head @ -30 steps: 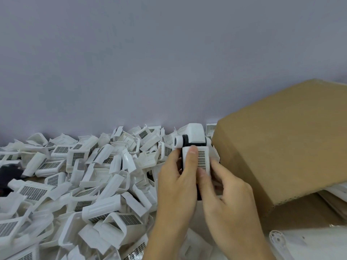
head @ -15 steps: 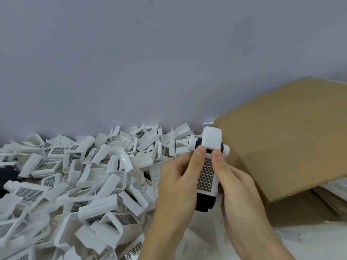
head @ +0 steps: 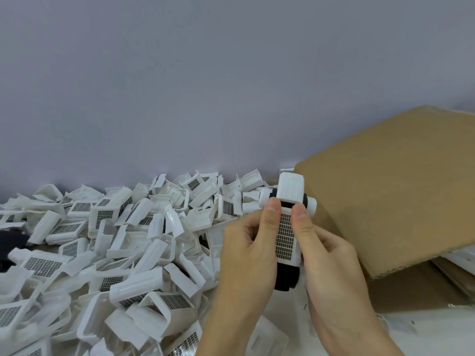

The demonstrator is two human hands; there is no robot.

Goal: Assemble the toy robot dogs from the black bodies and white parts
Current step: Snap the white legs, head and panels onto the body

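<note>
Beside heaped white parts (head: 108,253), both hands' fingers (head: 270,227) are pinching the light, rigid toy robot dog (head: 286,235), thumbs pressing its gridded shell.

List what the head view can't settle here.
- Toy dog: sides and underside hidden by the left hand and right hand.
- Black body: only its near end shows.
- Cardboard box: contents unseen, cut off by the right edge.
- Dark object: cut off by the left edge.

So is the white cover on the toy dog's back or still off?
On. The white cover sits along the black body, both thumbs pressing its top end.
</note>
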